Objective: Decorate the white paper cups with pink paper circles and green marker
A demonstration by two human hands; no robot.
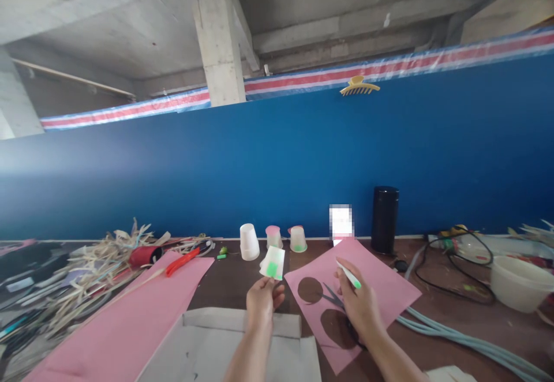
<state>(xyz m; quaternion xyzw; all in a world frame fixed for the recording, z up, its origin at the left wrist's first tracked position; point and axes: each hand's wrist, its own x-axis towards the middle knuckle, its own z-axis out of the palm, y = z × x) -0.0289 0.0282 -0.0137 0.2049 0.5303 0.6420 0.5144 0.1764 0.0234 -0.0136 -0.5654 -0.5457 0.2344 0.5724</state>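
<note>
My left hand [265, 301] pinches the lower edge of a small white paper piece [278, 259] with a green patch on it. I cannot tell whether it is one sheet or several layers. In my right hand [360, 301] is a white marker pen [348, 272] with a green end. Under that hand, scissors [332, 296] lie on a pink sheet [355, 255] with two round cut-outs; the hand partly hides them. Behind my left hand stand an upturned white paper cup stack [249, 242] and two smaller cups, one with a pink top [273, 238] and one with green inside [298, 240].
A grey-white board [234, 353] lies in front of me. At left are another pink sheet [130, 318], a red-orange tool [182, 262] and piled strips [104, 266]. A black cylinder [385, 220], cables [471, 341] and a white tub [515, 284] occupy the right.
</note>
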